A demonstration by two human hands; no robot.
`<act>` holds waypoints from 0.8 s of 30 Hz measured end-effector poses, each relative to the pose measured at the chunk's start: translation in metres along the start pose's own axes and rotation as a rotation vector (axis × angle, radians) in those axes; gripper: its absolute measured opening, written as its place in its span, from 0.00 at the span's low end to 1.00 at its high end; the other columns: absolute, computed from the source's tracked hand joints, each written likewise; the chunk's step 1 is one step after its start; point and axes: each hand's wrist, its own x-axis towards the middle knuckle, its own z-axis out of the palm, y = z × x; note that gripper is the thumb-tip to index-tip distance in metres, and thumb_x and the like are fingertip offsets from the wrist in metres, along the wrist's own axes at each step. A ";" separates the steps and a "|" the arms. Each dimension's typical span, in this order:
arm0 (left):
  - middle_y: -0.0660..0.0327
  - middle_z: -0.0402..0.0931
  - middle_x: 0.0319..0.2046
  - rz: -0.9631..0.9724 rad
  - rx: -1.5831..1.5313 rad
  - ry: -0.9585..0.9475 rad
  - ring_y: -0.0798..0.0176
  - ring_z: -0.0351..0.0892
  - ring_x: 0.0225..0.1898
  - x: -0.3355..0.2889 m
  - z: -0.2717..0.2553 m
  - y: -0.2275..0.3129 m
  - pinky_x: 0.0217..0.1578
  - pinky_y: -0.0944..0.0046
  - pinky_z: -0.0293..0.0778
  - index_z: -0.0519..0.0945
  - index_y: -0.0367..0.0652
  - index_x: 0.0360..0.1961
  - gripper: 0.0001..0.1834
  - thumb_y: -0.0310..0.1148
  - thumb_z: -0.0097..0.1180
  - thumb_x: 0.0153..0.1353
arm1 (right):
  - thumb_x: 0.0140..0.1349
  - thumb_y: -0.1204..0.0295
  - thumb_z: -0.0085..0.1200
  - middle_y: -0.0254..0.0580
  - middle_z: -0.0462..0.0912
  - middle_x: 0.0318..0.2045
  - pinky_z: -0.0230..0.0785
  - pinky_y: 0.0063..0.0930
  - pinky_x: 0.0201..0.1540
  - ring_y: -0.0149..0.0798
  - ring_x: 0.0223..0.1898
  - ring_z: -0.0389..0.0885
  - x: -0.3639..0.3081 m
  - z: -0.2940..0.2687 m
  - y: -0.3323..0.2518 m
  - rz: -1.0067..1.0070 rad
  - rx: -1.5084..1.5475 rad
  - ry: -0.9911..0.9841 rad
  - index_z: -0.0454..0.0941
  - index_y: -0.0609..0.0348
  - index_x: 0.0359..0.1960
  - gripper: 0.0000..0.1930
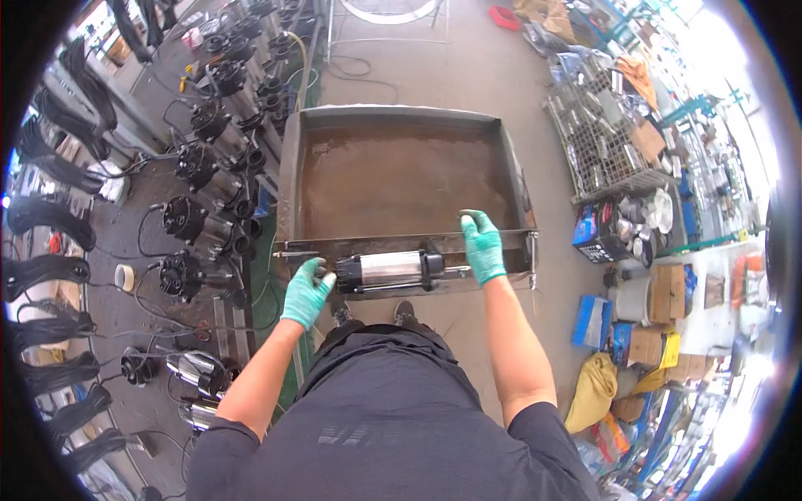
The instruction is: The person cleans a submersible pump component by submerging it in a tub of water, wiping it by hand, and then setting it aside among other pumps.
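A submersible pump (pixel 393 270), a silver cylinder with black ends, lies sideways across the near ledge of a metal tank (pixel 291 179). A thin rod sticks out from its right end. My left hand (pixel 306 296), in a green glove, is beside the pump's left black end, thumb and fingers apart. Whether its fingertips touch the pump I cannot tell. On the other side, my right hand (pixel 483 249), gloved alike, is raised over the tank's near right edge, apart from the pump. Its fingers are loosely bent, and nothing shows in them. Brownish water (pixel 401 179) fills the tank.
Several similar pumps (pixel 188 219) with black cables stand on a dark bench at left, near a tape roll (pixel 124 277). Coiled cables (pixel 50 219) hang farther left. To the right are a wire basket (pixel 614 159) of metal parts, cardboard boxes (pixel 668 292) and a yellow sack (pixel 591 391).
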 end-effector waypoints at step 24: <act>0.52 0.78 0.58 -0.058 0.753 -0.165 0.46 0.80 0.56 -0.019 0.039 0.075 0.56 0.50 0.76 0.74 0.47 0.65 0.38 0.54 0.67 0.58 | 0.61 0.49 0.65 0.50 0.87 0.32 0.76 0.41 0.35 0.53 0.31 0.85 -0.029 -0.045 0.089 -0.232 -0.803 -0.456 0.81 0.56 0.44 0.23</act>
